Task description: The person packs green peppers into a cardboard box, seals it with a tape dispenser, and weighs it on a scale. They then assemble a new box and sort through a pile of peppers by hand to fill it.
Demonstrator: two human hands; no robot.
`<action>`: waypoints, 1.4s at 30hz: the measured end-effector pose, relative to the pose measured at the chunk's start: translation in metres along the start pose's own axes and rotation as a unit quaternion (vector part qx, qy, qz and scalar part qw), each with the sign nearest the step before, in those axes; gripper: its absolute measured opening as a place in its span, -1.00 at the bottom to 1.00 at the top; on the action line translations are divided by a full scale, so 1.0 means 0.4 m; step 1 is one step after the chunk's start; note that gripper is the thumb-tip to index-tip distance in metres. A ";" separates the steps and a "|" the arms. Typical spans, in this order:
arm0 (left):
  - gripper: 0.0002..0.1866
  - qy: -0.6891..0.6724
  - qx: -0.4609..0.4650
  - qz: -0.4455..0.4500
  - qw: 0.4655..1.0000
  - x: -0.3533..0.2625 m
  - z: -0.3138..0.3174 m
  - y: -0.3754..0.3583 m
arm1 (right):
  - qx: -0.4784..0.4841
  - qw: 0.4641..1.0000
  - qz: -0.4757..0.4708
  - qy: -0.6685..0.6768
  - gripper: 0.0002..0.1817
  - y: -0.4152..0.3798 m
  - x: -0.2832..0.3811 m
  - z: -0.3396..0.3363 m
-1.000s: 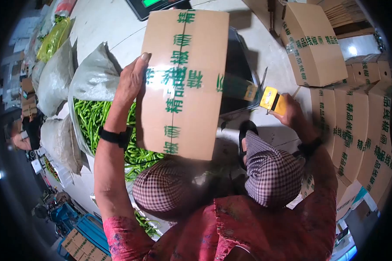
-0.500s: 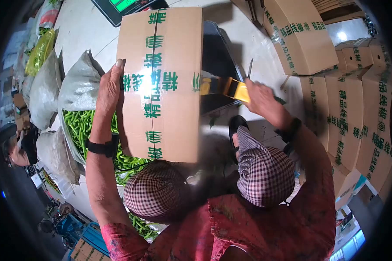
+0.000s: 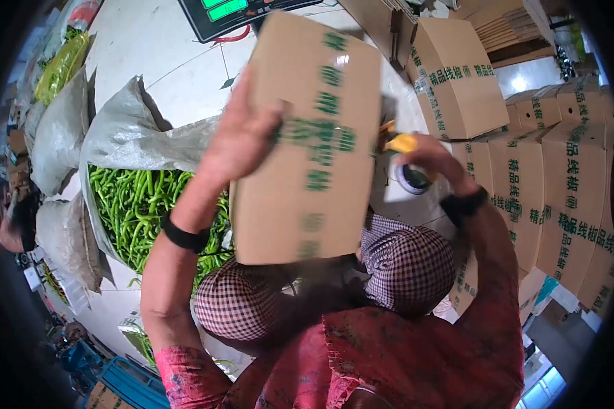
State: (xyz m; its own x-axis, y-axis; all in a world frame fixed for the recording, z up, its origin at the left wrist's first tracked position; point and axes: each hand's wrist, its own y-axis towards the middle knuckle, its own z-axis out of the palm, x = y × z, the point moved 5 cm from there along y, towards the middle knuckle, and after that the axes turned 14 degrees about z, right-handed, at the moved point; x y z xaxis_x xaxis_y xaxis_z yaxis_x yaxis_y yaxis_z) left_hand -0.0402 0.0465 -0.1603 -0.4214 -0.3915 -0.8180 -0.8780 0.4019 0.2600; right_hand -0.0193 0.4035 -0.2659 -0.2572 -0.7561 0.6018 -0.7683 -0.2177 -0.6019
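A cardboard box [image 3: 307,218] with green printed characters stands tilted in front of my knees, slightly blurred. My left hand [image 3: 244,140] grips its left edge, with the thumb over the printed face and the other fingers partly hidden. Close to the box's right side, my right hand [image 3: 438,160] is wrapped around a yellow tape dispenser [image 3: 402,143]. A tape roll [image 3: 413,178] shows just below that hand. Motion blur hides whether the dispenser touches the box.
An open sack of green chili peppers [image 3: 140,204] lies at the left, beside closed pale sacks [image 3: 65,160]. A scale with a lit green display [image 3: 226,9] stands at the top. Printed cartons [image 3: 512,163] are stacked at the right, with another carton [image 3: 457,78] behind.
The box has shifted right and tilted, with my left hand moving along with it. My right hand has turned the tape dispenser, and its roll now shows below the hand.
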 end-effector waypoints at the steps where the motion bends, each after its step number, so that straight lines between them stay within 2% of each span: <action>1: -0.09 0.047 0.004 -0.043 0.998 -0.020 0.054 0.013 | -0.025 0.987 0.153 -0.047 -0.44 0.008 -0.070 -0.060; 2: -0.07 0.109 0.022 0.006 0.994 -0.067 0.116 0.025 | -0.045 0.975 0.164 0.146 -0.45 -0.040 -0.081 -0.107; 3: -0.06 0.167 0.042 0.057 0.983 -0.113 0.177 0.033 | -0.098 0.960 0.122 0.231 -0.49 -0.092 -0.029 -0.165; 4: -0.07 0.168 0.082 0.082 0.979 -0.150 0.224 0.051 | -0.065 0.918 0.094 0.381 -0.52 -0.111 -0.017 -0.208; 6: -0.06 0.178 0.138 0.190 0.956 -0.167 0.335 0.064 | -0.068 0.855 0.030 0.513 -0.54 -0.156 0.059 -0.270; 8: -0.09 0.179 0.220 0.235 0.930 -0.138 0.430 0.050 | -0.147 0.860 -0.019 0.488 -0.55 -0.176 0.151 -0.301; 10: -0.24 0.163 0.238 0.237 0.928 -0.146 0.394 0.027 | -0.125 0.910 -0.024 0.395 -0.53 -0.136 0.206 -0.298; 11: -0.33 0.089 0.225 0.243 0.939 -0.135 0.353 0.026 | -0.115 0.931 -0.070 0.340 -0.52 -0.100 0.207 -0.299; 12: -0.42 0.018 0.212 0.247 0.945 -0.116 0.296 0.024 | -0.065 0.935 -0.047 0.345 -0.52 -0.092 0.254 -0.274; 13: -0.53 -0.027 0.106 0.148 0.983 -0.088 0.233 0.005 | -0.061 0.954 -0.049 0.290 -0.48 -0.005 0.201 -0.268; 14: -0.58 0.003 0.002 0.076 0.997 -0.019 0.173 -0.033 | -0.070 0.970 -0.024 0.232 -0.54 0.067 0.165 -0.252; 15: -0.61 0.048 -0.045 -0.022 0.998 0.047 0.105 -0.090 | -0.027 0.943 -0.055 0.328 -0.51 0.098 0.163 -0.224; 16: -0.58 0.024 -0.138 -0.081 0.987 0.190 0.059 -0.208 | -0.005 0.943 -0.061 0.326 -0.47 0.091 0.200 -0.205; 17: -0.54 -0.009 -0.159 -0.207 0.965 0.311 0.041 -0.334 | -0.004 0.942 -0.056 0.332 -0.47 0.095 0.212 -0.189; 18: -0.54 -0.134 -0.148 -0.354 0.914 0.401 0.050 -0.453 | -0.001 0.940 -0.051 0.337 -0.46 0.103 0.224 -0.177; 19: -0.47 -0.330 -0.055 -0.394 0.856 0.412 0.103 -0.549 | -0.021 0.939 -0.068 0.338 -0.47 0.108 0.236 -0.171; 20: -0.47 -0.412 -0.047 -0.438 0.798 0.374 0.149 -0.601 | -0.039 0.936 -0.084 0.339 -0.47 0.109 0.243 -0.167; 22: -0.47 -0.466 -0.096 -0.476 0.740 0.319 0.217 -0.630 | -0.008 0.949 -0.036 0.314 -0.49 0.094 0.254 -0.163; 24: -0.47 -0.476 -0.131 -0.500 0.712 0.297 0.233 -0.637 | -0.072 0.966 -0.035 0.248 -0.47 0.123 0.240 -0.161; 28: -0.47 -0.456 -0.179 -0.528 0.693 0.273 0.187 -0.646 | -0.042 0.962 -0.003 0.270 -0.44 0.076 0.250 -0.163; 30: -0.46 -0.442 -0.209 -0.540 0.685 0.252 0.146 -0.647 | -0.042 0.944 -0.064 0.321 -0.40 0.046 0.262 -0.150; 31: -0.46 -0.432 -0.230 -0.544 0.682 0.232 0.117 -0.647 | -0.033 0.949 0.015 0.314 -0.38 0.047 0.261 -0.140; 32: -0.46 -0.419 -0.256 -0.552 0.674 0.207 0.080 -0.652 | 0.006 0.933 -0.052 0.355 -0.37 0.097 0.232 -0.112; 33: -0.46 -0.399 -0.287 -0.560 0.667 0.176 0.049 -0.643 | 0.058 0.907 -0.076 0.411 -0.39 0.084 0.223 -0.103; 34: -0.46 -0.373 -0.325 -0.570 0.656 0.135 0.012 -0.620 | 0.113 0.869 -0.025 0.481 -0.32 -0.016 0.246 -0.123; 35: -0.46 -0.345 -0.362 -0.576 0.646 0.102 -0.018 -0.569 | -0.042 0.859 -0.340 0.381 -0.29 -0.128 0.231 -0.161; 36: -0.46 -0.325 -0.393 -0.575 0.640 0.072 -0.045 -0.517 | 0.136 0.815 -0.052 0.561 -0.35 -0.002 0.145 -0.118; 37: -0.32 -0.359 -0.383 -0.511 0.681 0.078 -0.048 -0.456 | 0.102 0.832 -0.302 0.454 -0.35 -0.084 0.195 -0.139; 38: -0.33 -0.425 -0.302 -0.349 0.779 0.109 -0.083 -0.376 | 0.013 0.937 -0.137 0.321 -0.39 -0.119 0.170 -0.149; 39: -0.37 -0.391 -0.307 -0.352 0.793 0.102 -0.109 -0.302 | 0.089 0.824 -0.095 0.552 -0.41 -0.153 0.175 -0.134; 40: -0.39 -0.392 -0.282 -0.307 0.820 0.181 -0.139 -0.286 | 0.080 0.813 -0.078 0.572 -0.40 -0.160 0.105 -0.130; 41: -0.45 -0.332 -0.248 -0.284 0.865 0.192 -0.139 -0.238 | -0.039 0.842 0.005 0.538 -0.38 -0.257 0.210 -0.116; 42: -0.49 -0.270 -0.247 -0.254 0.895 0.210 -0.124 -0.211 | -0.003 0.850 -0.033 0.526 -0.36 -0.251 0.177 -0.105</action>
State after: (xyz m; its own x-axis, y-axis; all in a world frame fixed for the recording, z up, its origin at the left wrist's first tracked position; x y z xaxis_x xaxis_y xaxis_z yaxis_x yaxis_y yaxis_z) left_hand -0.0128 -0.0611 -0.2254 0.1150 0.0900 -0.9893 -0.9746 -0.1826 -0.1299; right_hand 0.0149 0.3977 -0.1407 -0.5924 0.2285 0.7726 -0.8038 -0.2328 -0.5475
